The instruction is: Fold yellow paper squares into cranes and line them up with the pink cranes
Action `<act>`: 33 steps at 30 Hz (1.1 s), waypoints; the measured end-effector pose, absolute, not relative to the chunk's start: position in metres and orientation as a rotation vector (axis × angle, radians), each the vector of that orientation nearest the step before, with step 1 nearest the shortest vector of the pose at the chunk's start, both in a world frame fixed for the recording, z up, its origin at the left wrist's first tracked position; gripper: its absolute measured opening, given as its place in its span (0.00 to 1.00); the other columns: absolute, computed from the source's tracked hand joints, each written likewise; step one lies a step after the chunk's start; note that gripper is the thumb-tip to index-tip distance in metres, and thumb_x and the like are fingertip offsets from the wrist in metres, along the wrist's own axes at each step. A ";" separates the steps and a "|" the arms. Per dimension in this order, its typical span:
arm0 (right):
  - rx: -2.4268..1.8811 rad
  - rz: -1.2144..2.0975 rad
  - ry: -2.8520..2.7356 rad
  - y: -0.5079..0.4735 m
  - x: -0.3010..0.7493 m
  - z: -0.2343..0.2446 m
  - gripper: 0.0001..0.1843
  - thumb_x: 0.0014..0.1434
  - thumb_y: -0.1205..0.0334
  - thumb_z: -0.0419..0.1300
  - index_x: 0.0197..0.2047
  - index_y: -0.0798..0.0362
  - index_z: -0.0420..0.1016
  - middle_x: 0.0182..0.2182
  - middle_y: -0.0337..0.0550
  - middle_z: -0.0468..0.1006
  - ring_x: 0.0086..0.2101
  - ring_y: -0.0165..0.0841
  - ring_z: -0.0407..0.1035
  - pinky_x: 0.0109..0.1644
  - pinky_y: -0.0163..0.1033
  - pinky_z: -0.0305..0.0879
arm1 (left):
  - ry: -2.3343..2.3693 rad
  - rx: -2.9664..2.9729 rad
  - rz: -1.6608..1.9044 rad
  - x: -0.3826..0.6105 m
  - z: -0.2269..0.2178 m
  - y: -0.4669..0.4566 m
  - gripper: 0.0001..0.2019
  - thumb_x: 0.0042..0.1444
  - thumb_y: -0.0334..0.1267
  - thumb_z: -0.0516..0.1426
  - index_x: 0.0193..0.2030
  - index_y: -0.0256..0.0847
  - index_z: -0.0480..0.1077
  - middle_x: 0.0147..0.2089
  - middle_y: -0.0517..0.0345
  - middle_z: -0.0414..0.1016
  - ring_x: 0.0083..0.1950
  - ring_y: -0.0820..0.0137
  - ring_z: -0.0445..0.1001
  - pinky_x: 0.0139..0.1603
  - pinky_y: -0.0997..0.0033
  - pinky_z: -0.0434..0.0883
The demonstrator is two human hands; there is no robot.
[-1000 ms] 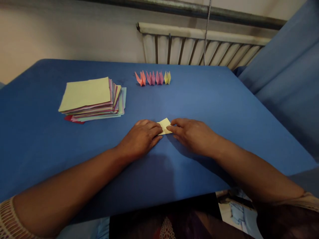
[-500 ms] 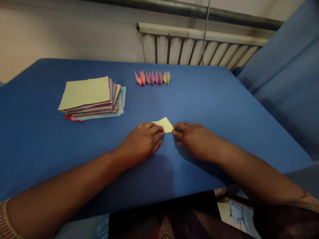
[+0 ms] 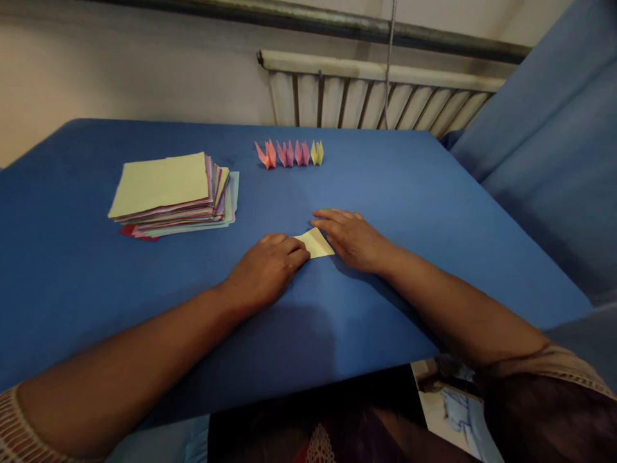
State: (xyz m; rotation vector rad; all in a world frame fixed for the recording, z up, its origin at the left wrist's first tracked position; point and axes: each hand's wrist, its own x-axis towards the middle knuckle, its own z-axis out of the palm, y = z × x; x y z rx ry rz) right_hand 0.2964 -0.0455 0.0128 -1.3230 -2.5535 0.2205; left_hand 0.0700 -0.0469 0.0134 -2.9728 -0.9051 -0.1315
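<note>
A small folded yellow paper (image 3: 315, 244) lies flat on the blue table (image 3: 409, 212), between my two hands. My left hand (image 3: 265, 267) rests palm down with its fingertips pressing the paper's left end. My right hand (image 3: 351, 236) lies flat over the paper's right edge, fingers stretched out toward the left. Neither hand lifts the paper.
A stack of coloured square papers (image 3: 171, 193), pale yellow on top, sits at the left. A row of small folded paper pieces (image 3: 288, 154), orange, pink and yellow, stands near the table's far edge. A radiator (image 3: 366, 96) runs along the wall behind.
My right hand has slid forward and left along the paper's right edge, with its fingers now stretched out. The left hand has stayed on the paper's left end.
</note>
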 end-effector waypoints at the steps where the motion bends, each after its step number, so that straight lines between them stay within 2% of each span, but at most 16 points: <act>1: -1.254 0.271 -2.580 -0.041 0.296 0.008 0.25 0.66 0.70 0.47 0.65 0.51 0.62 0.66 0.47 0.62 0.63 0.39 0.57 0.63 0.49 0.56 | -0.878 -2.962 -0.129 0.070 0.013 -0.045 0.11 0.66 0.35 0.51 0.48 0.40 0.74 0.46 0.52 0.77 0.45 0.60 0.71 0.48 0.58 0.66; 5: -1.205 0.378 -2.612 -0.035 0.295 0.001 0.22 0.66 0.69 0.49 0.62 0.51 0.67 0.61 0.46 0.69 0.59 0.39 0.62 0.61 0.48 0.57 | -0.888 -2.857 -0.177 0.068 0.013 -0.038 0.11 0.65 0.33 0.52 0.47 0.41 0.75 0.46 0.51 0.78 0.46 0.60 0.70 0.52 0.55 0.63; 12: -1.359 0.341 -2.559 -0.057 0.291 0.013 0.14 0.66 0.66 0.50 0.49 0.55 0.75 0.45 0.51 0.75 0.45 0.39 0.67 0.54 0.46 0.62 | -1.117 -2.807 -0.148 0.069 0.012 -0.039 0.13 0.66 0.35 0.50 0.47 0.41 0.76 0.42 0.50 0.76 0.41 0.60 0.71 0.43 0.58 0.64; 15: -1.367 0.464 -2.502 -0.068 0.288 0.017 0.11 0.65 0.67 0.52 0.46 0.55 0.75 0.42 0.49 0.76 0.42 0.37 0.69 0.53 0.45 0.63 | -1.144 -2.933 -0.201 0.069 0.011 -0.043 0.14 0.66 0.37 0.50 0.50 0.40 0.74 0.41 0.51 0.75 0.42 0.62 0.72 0.44 0.60 0.66; 17: -1.332 0.613 -2.464 -0.074 0.286 0.019 0.11 0.62 0.71 0.54 0.45 0.53 0.74 0.41 0.46 0.77 0.41 0.35 0.70 0.50 0.42 0.65 | -1.143 -3.021 -0.289 0.067 0.010 -0.043 0.13 0.66 0.38 0.50 0.50 0.40 0.73 0.43 0.51 0.75 0.44 0.62 0.71 0.46 0.61 0.67; 20: -1.257 0.753 -2.463 -0.081 0.287 0.020 0.17 0.55 0.75 0.55 0.47 0.53 0.71 0.43 0.45 0.76 0.43 0.35 0.70 0.50 0.41 0.66 | -1.122 -3.149 -0.415 0.064 0.007 -0.040 0.12 0.65 0.37 0.51 0.49 0.40 0.73 0.47 0.52 0.75 0.48 0.63 0.71 0.50 0.62 0.67; 25: -1.138 0.715 -2.497 -0.081 0.291 0.019 0.23 0.55 0.73 0.56 0.54 0.49 0.66 0.48 0.47 0.70 0.48 0.37 0.67 0.54 0.46 0.65 | -1.160 -3.307 -0.601 0.059 0.005 -0.035 0.07 0.62 0.34 0.53 0.42 0.40 0.73 0.45 0.55 0.75 0.48 0.67 0.72 0.54 0.63 0.67; 30: -1.042 0.661 -2.507 -0.075 0.292 0.014 0.16 0.60 0.68 0.58 0.52 0.49 0.66 0.46 0.47 0.69 0.46 0.37 0.67 0.52 0.45 0.66 | -1.128 -3.451 -0.510 0.053 0.017 -0.036 0.06 0.57 0.34 0.56 0.40 0.41 0.72 0.45 0.56 0.75 0.48 0.67 0.73 0.55 0.64 0.65; 33: -0.994 0.630 -2.530 -0.075 0.292 0.012 0.13 0.62 0.67 0.57 0.50 0.50 0.67 0.45 0.47 0.70 0.45 0.36 0.67 0.50 0.44 0.67 | -1.154 -3.478 -0.340 0.050 0.025 -0.037 0.09 0.54 0.37 0.59 0.42 0.41 0.72 0.44 0.56 0.74 0.46 0.66 0.72 0.53 0.64 0.66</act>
